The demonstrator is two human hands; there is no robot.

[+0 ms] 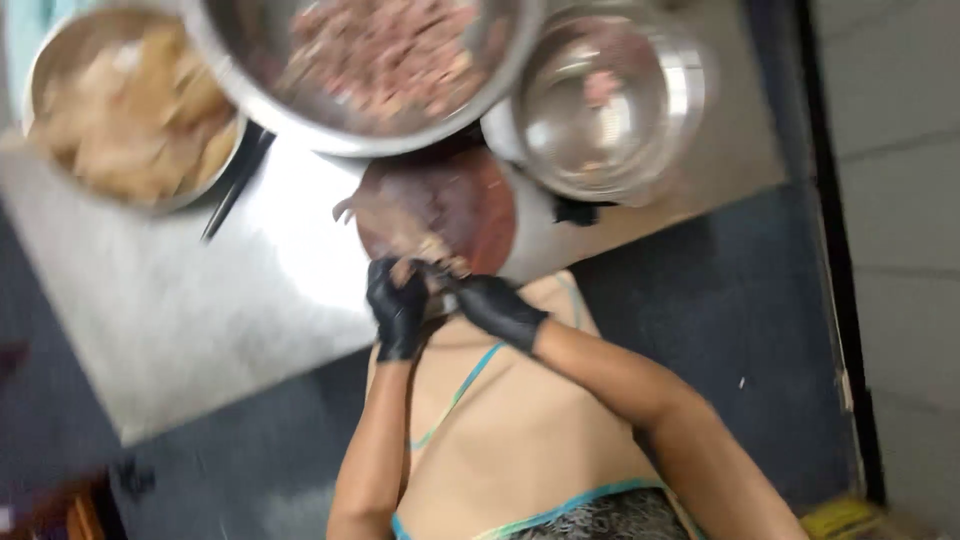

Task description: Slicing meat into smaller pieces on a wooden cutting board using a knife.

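Both my hands wear black gloves and meet at the near edge of a round reddish-brown chopping board [470,200]. My left hand [397,305] and my right hand [490,305] are closed together on a piece of raw meat [430,262] at that edge. More pale meat [375,212] lies on the board's left side. The picture is blurred, so the exact grip is unclear.
The board rests on a steel table [200,300]. Behind it stand a large steel bowl of chopped meat [380,60], a smaller steel bowl [610,100] nearly empty at the right, and a bowl of pale pieces [130,110] at the left. A dark floor [720,300] lies to the right.
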